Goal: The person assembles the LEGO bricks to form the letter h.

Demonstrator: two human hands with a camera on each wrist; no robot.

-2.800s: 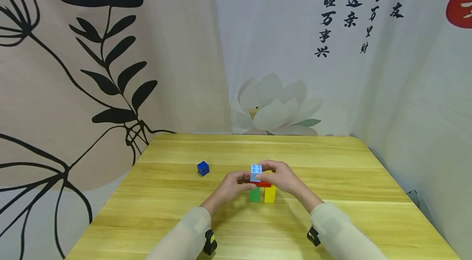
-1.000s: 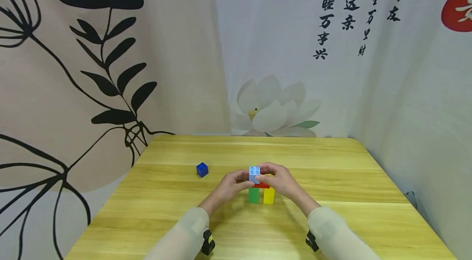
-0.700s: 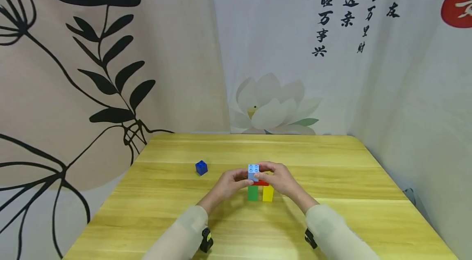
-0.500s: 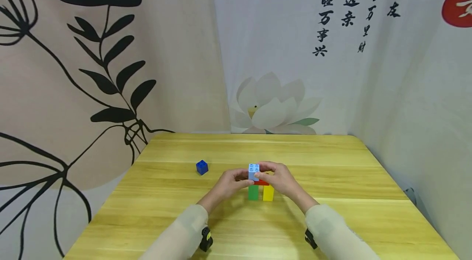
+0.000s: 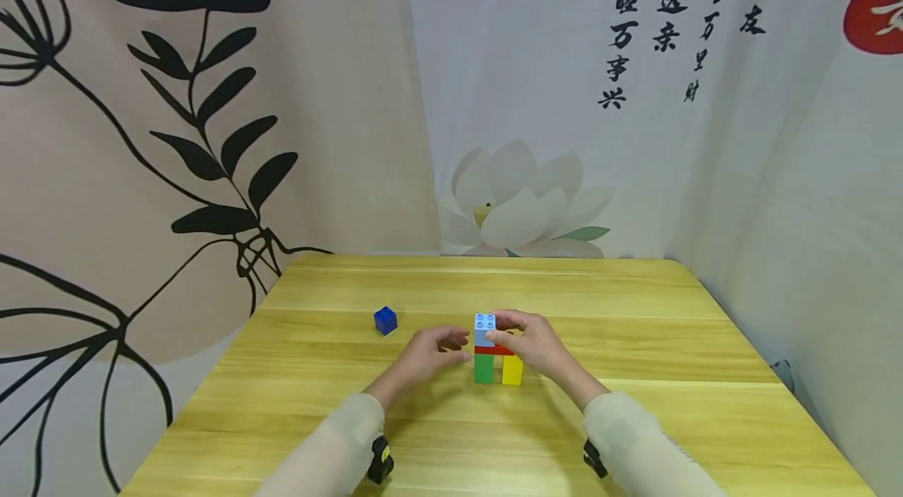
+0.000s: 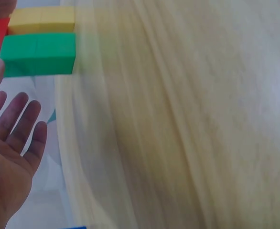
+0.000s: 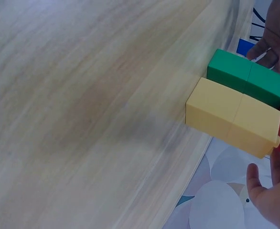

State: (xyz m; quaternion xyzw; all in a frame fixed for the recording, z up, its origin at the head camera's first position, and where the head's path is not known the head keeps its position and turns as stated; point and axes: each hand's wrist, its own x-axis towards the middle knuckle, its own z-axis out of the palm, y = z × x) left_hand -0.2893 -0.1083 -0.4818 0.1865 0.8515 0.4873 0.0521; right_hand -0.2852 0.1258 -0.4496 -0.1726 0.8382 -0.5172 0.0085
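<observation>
A small block structure stands mid-table: a green column (image 5: 484,370) and a yellow column (image 5: 512,371), bridged by a red brick (image 5: 494,350). On the red brick's left end sits a light blue brick (image 5: 484,331) with studs on top. My right hand (image 5: 532,342) pinches the light blue brick from the right, thumb at the front. My left hand (image 5: 428,357) is just left of the structure, apart from it, fingers loosely spread and holding nothing. In the right wrist view each column, green (image 7: 245,76) and yellow (image 7: 232,116), shows a seam across its middle.
A dark blue brick (image 5: 385,321) lies on the wooden table (image 5: 621,309) to the left, beyond my left hand. Behind the table hangs a printed curtain (image 5: 339,105) with plant and lotus drawings.
My left hand has let go of the light blue brick and drawn back to the left. My right hand still holds it, and the structure stands where it was.
</observation>
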